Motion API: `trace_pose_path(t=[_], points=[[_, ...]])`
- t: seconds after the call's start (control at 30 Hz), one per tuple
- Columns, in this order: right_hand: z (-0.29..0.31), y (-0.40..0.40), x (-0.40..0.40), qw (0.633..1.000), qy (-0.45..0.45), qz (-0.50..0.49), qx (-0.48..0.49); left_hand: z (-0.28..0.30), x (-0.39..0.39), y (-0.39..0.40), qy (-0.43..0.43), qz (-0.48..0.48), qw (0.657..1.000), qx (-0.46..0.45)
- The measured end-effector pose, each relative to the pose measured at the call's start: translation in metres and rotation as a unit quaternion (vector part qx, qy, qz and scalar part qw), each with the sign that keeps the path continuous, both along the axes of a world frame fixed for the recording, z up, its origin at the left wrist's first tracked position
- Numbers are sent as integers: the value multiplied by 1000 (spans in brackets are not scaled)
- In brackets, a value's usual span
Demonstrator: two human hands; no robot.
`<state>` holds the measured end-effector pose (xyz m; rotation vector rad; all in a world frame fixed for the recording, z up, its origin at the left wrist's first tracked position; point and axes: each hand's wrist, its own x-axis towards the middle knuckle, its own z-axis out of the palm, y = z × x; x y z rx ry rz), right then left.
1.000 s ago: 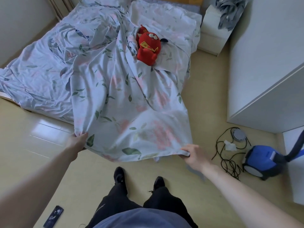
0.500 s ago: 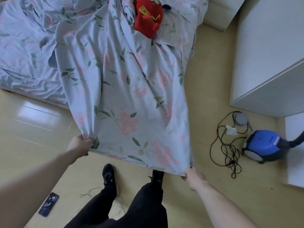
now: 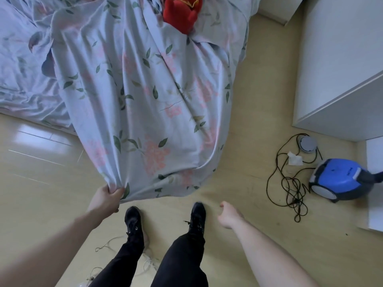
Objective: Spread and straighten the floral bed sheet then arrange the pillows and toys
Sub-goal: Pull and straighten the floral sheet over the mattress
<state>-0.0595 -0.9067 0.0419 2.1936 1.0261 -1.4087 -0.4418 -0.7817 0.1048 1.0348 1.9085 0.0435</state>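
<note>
The pale blue floral bed sheet (image 3: 145, 96) trails off the low bed onto the floor toward my feet. My left hand (image 3: 105, 198) grips its near left corner, bunched between fingers and thumb. My right hand (image 3: 229, 214) hangs free to the right of my shoes, fingers loosely apart, holding nothing, a short way from the sheet's near right edge, which sags on the floor. A red plush toy (image 3: 181, 12) lies on the sheet at the top, partly cut off by the frame. No pillows are in view.
A blue vacuum cleaner (image 3: 339, 180) with a tangled black cord (image 3: 290, 183) sits on the floor at right. A white cabinet (image 3: 335, 69) stands beyond it. My black shoes (image 3: 134, 222) stand on the wooden floor, with thin white string (image 3: 107, 245) beside them.
My right hand has let go of the sheet's right corner, which dropped to the floor. My left hand keeps its grip. The view has tilted further down.
</note>
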Motion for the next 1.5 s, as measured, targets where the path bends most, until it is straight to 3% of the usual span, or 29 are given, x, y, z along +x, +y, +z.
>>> trace_pose_path(t=[0.1, 0.23, 0.37, 0.43, 0.6, 0.67, 0.73, 1.03, 1.2, 1.27, 1.4, 1.5], points=[[-6, 38, 9, 996, 22, -75, 50, -16, -3, -3, 15, -24, 999, -15], [-37, 83, 19, 984, 41, -130, 111, -70, -15, -7, 122, -119, 982, -86], [-86, 116, 28, 973, 51, -178, 136, -122, -12, -7, 281, -321, 875, -230], [-107, 132, 31, 967, 54, -202, 145, -139, 11, 9, 280, -367, 859, -221], [-159, 154, 36, 957, 55, -237, 159, -168, 129, 83, 165, -326, 930, -49], [-177, 160, 37, 950, 55, -251, 180, -175, 181, 113, 134, -313, 939, 46], [-193, 166, 40, 942, 49, -264, 203, -184, 223, 139, 104, -306, 943, 81], [-185, 150, 51, 932, 35, -226, 282, -212, 281, 167, 83, -302, 948, 61], [-170, 114, 58, 925, -21, -186, 331, -216, 279, 157, 60, -310, 948, 32], [-173, 109, 64, 942, -51, -167, 287, -217, 272, 151, 38, -338, 940, 19], [-175, 112, 78, 991, -66, -102, 57, -218, 234, 139, 20, -344, 939, -7], [-161, 123, 61, 991, -62, -73, 95, -210, 167, 146, 54, -251, 966, 7]])
